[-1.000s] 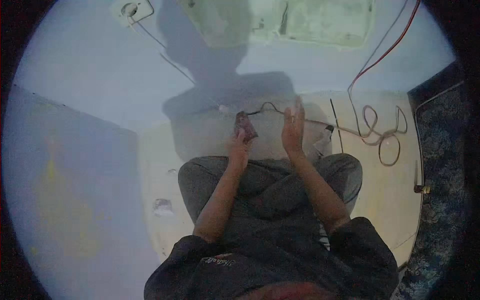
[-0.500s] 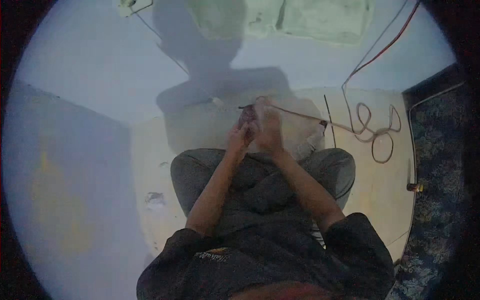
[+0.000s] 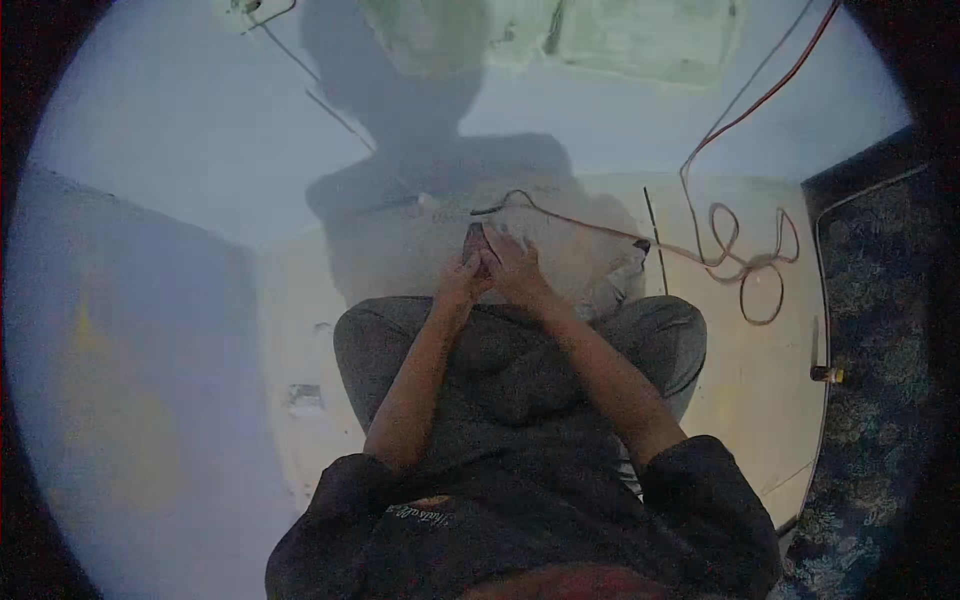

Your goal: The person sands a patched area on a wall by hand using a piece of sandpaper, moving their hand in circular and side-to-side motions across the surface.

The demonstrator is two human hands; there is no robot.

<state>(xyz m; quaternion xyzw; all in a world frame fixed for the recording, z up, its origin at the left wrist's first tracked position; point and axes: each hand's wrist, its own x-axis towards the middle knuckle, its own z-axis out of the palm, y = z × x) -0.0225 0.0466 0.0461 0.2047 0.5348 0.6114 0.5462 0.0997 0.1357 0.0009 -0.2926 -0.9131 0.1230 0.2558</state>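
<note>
Nearest the camera are the dark shirt (image 3: 560, 530) and the crossed legs in grey trousers (image 3: 520, 380) of a seated person, with both forearms extended forward over the lap. The left hand (image 3: 456, 284) has its fingers curled around the lower part of a small dark red object (image 3: 475, 238), which is located between the two hands, just beyond the shins. The right hand (image 3: 514, 268) lies against the right side of the same object with its fingers extended; whether they grip it or only rest on it cannot be told. Caution: with the hands overlapping the object, a finger may obstruct the view, and uneven pressure from the right side could, in judgement, turn the object or slip it from the left fingers. Just beyond its upper end is the dark free end of a thin cable (image 3: 590, 225); whether the two touch cannot be determined. The cable runs right to loose loops (image 3: 762, 292) on the pale floor (image 3: 745, 400); a pull there could drag the free end away, and the loops could tangle. Near the right knee lies a crumpled pale item (image 3: 612, 285). Farthest off is the wall (image 3: 620, 130), where the person's shadow dims the work area and could cause misjudged alignment.
</note>
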